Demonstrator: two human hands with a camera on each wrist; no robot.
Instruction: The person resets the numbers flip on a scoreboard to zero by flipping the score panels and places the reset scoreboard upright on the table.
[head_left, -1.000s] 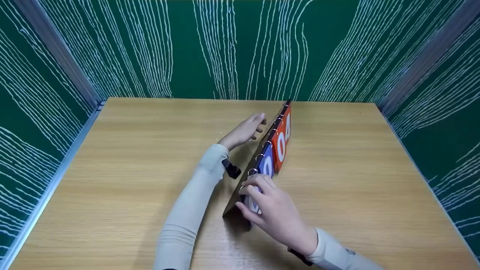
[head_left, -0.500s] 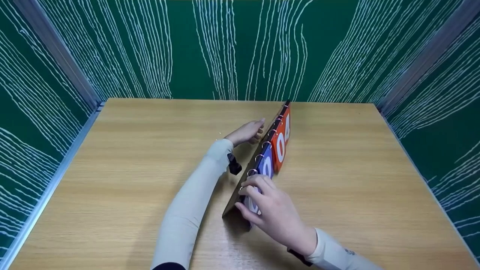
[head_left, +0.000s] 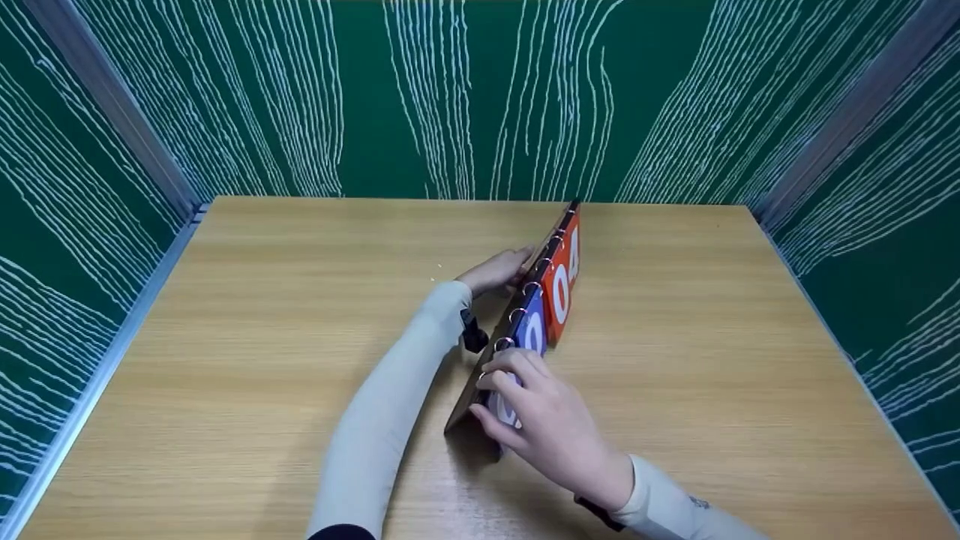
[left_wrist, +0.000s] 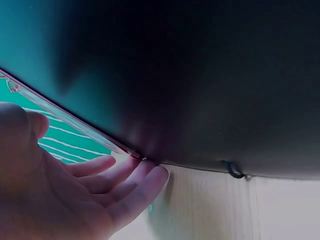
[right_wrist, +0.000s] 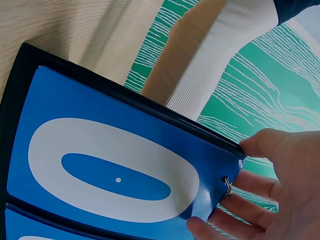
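A flip scoreboard [head_left: 529,313] stands tent-like on the table, seen nearly end-on. Its red cards [head_left: 561,294] at the far end read 0 and 4. Blue cards [right_wrist: 125,110] with white zeros hang at the near end. My right hand [head_left: 555,420] grips the near top corner. In the right wrist view its thumb rests on the side edge and its fingers curl around the ringed top edge. On the back side, my left hand [head_left: 495,271] has its fingers extended; in the left wrist view the fingertips touch the black panel's edge [left_wrist: 200,167]. The scoreboard partly hides the fingers in the head view.
The wooden table [head_left: 712,337] stretches to both sides of the scoreboard. Green walls [head_left: 495,97] with white wavy lines enclose the back and sides. A small dark device [head_left: 472,331] is strapped to the left wrist, close to the back panel.
My left hand has come slightly nearer and to the right, reaching the back panel of the scoreboard. The right hand and the scoreboard stay almost still.
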